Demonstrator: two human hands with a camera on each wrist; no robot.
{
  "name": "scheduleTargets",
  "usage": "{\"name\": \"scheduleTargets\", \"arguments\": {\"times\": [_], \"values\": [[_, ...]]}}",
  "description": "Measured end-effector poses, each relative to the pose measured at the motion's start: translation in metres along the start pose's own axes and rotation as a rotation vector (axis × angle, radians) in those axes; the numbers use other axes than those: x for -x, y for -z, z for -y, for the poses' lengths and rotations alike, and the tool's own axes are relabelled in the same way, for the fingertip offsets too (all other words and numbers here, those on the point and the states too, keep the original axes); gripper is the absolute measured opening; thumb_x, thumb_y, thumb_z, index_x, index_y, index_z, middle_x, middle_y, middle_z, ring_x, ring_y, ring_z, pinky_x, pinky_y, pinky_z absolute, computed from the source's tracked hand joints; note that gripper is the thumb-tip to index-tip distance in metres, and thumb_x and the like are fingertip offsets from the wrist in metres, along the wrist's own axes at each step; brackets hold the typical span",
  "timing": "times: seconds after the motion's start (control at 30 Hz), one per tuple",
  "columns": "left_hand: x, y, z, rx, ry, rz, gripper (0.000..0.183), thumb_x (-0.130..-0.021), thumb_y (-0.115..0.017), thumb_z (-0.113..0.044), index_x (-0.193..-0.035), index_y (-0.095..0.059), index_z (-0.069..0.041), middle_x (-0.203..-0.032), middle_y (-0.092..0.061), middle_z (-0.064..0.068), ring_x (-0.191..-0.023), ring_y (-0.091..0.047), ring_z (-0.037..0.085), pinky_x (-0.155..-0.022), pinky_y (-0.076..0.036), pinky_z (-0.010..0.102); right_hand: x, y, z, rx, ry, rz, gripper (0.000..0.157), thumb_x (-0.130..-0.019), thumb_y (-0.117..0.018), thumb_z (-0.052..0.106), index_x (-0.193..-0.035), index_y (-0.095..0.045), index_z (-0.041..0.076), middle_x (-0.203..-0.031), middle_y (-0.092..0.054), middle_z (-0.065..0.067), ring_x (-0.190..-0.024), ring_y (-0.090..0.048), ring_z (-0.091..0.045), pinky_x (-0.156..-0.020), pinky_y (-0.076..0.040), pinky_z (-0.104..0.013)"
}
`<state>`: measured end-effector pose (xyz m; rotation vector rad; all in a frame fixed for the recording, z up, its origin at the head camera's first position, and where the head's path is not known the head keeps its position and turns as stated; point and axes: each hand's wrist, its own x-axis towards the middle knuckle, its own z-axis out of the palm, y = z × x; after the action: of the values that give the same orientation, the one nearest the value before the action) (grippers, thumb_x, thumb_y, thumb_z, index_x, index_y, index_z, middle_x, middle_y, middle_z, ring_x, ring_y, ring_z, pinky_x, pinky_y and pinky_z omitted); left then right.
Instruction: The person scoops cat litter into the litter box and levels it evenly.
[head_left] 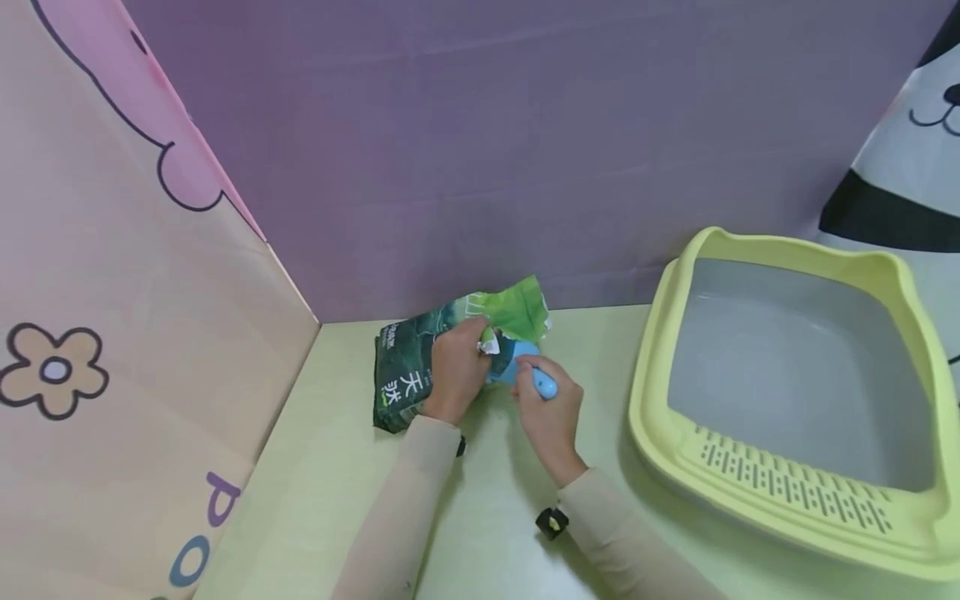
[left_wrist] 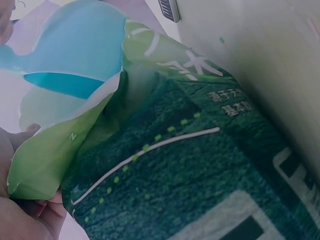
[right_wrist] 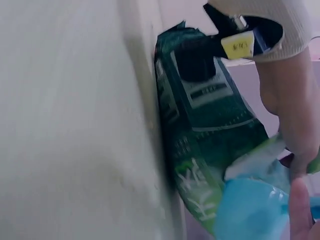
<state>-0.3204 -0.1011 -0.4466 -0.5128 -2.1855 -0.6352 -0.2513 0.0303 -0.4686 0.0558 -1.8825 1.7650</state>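
Observation:
A dark green printed bag [head_left: 408, 358] with a bright green top lies on its side against the back wall. My left hand [head_left: 459, 367] grips the edge of its open mouth; the left wrist view shows fingers [left_wrist: 30, 220] pinching the light green film. My right hand [head_left: 551, 408] holds a light blue scoop [head_left: 545, 384] by the handle. In the left wrist view the bowl of the scoop [left_wrist: 85, 40] is at the bag's mouth, partly behind the film. The right wrist view shows the blue bowl [right_wrist: 250, 210] close against the opening. The bag's contents are hidden.
To the right stands a large litter box with a yellow rim [head_left: 648, 375], a grey inside and a slotted front ledge. A purple wall [head_left: 487, 150] rises behind the pale table [head_left: 337, 500]. A patterned panel [head_left: 150, 333] borders the left side.

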Motion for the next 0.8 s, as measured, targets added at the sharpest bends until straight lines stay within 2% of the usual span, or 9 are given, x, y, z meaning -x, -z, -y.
{"name": "scheduleTargets", "arguments": {"times": [0.13, 0.23, 0.33, 0.47, 0.53, 0.6, 0.67, 0.8], "values": [[0.001, 0.0, 0.0, -0.003, 0.007, 0.013, 0.017, -0.087, -0.076, -0.009, -0.077, -0.062, -0.011, -0.078, -0.073, 0.006, -0.065, -0.068, 0.028, -0.058, -0.051, 0.045, 0.002, -0.003, -0.002, -0.09, -0.133, -0.031, 0.015, -0.097, -0.065, 0.009, -0.101, -0.079, 0.006, -0.076, -0.072, -0.026, -0.057, -0.069, -0.012, -0.053, -0.058, -0.03], [0.001, 0.0, 0.0, -0.01, 0.012, 0.018, 0.018, -0.088, -0.075, -0.009, -0.077, -0.061, -0.011, -0.077, -0.072, 0.006, -0.063, -0.066, 0.028, -0.057, -0.05, 0.045, 0.002, -0.004, -0.003, -0.14, -0.159, -0.021, 0.017, -0.1, -0.063, 0.009, -0.104, -0.078, 0.003, -0.077, -0.07, -0.028, -0.059, -0.07, -0.012, -0.059, -0.061, -0.031], [0.0, -0.001, 0.0, -0.014, 0.011, 0.017, 0.018, -0.088, -0.075, -0.009, -0.077, -0.061, -0.011, -0.077, -0.072, 0.006, -0.063, -0.067, 0.028, -0.057, -0.05, 0.045, -0.001, -0.002, -0.005, -0.109, -0.105, 0.016, 0.019, -0.1, -0.061, 0.009, -0.106, -0.077, 0.0, -0.076, -0.07, -0.027, -0.059, -0.071, -0.014, -0.058, -0.06, -0.028], [-0.001, -0.002, 0.001, -0.018, 0.008, 0.017, 0.015, -0.087, -0.076, -0.009, -0.079, -0.064, -0.011, -0.082, -0.075, 0.006, -0.069, -0.071, 0.028, -0.06, -0.053, 0.045, -0.008, 0.003, -0.009, 0.085, 0.006, 0.045, 0.016, -0.098, -0.063, 0.011, -0.103, -0.078, 0.007, -0.071, -0.073, -0.017, -0.058, -0.069, -0.016, -0.051, -0.052, -0.021], [-0.001, -0.002, 0.001, -0.019, 0.009, 0.021, 0.014, -0.087, -0.076, -0.01, -0.081, -0.065, -0.011, -0.084, -0.076, 0.006, -0.071, -0.072, 0.028, -0.061, -0.054, 0.046, -0.01, 0.003, -0.01, 0.13, 0.018, 0.048, 0.015, -0.097, -0.064, 0.012, -0.1, -0.078, 0.01, -0.072, -0.074, -0.015, -0.061, -0.071, -0.02, -0.052, -0.05, -0.02], [-0.001, -0.002, 0.001, -0.017, 0.008, 0.023, 0.013, -0.088, -0.077, -0.01, -0.081, -0.065, -0.01, -0.085, -0.076, 0.006, -0.072, -0.072, 0.028, -0.062, -0.054, 0.045, -0.011, 0.002, -0.011, 0.079, -0.016, 0.056, 0.015, -0.098, -0.063, 0.011, -0.099, -0.077, 0.007, -0.076, -0.075, -0.017, -0.066, -0.073, -0.025, -0.057, -0.057, -0.025], [-0.002, -0.002, 0.0, -0.021, 0.007, 0.019, 0.012, -0.086, -0.077, -0.008, -0.082, -0.066, -0.01, -0.085, -0.076, 0.006, -0.071, -0.072, 0.028, -0.062, -0.054, 0.045, -0.011, 0.0, -0.011, -0.03, -0.071, 0.053, 0.017, -0.099, -0.061, 0.009, -0.101, -0.076, 0.002, -0.081, -0.075, -0.023, -0.071, -0.075, -0.029, -0.064, -0.061, -0.03], [-0.002, -0.001, 0.0, -0.035, 0.007, 0.009, 0.012, -0.084, -0.078, -0.006, -0.082, -0.067, -0.011, -0.084, -0.077, 0.006, -0.07, -0.072, 0.027, -0.06, -0.054, 0.045, -0.008, -0.006, -0.009, -0.218, -0.152, 0.015, 0.021, -0.101, -0.056, 0.004, -0.106, -0.073, -0.008, -0.089, -0.071, -0.031, -0.074, -0.076, -0.027, -0.072, -0.062, -0.034]]}}
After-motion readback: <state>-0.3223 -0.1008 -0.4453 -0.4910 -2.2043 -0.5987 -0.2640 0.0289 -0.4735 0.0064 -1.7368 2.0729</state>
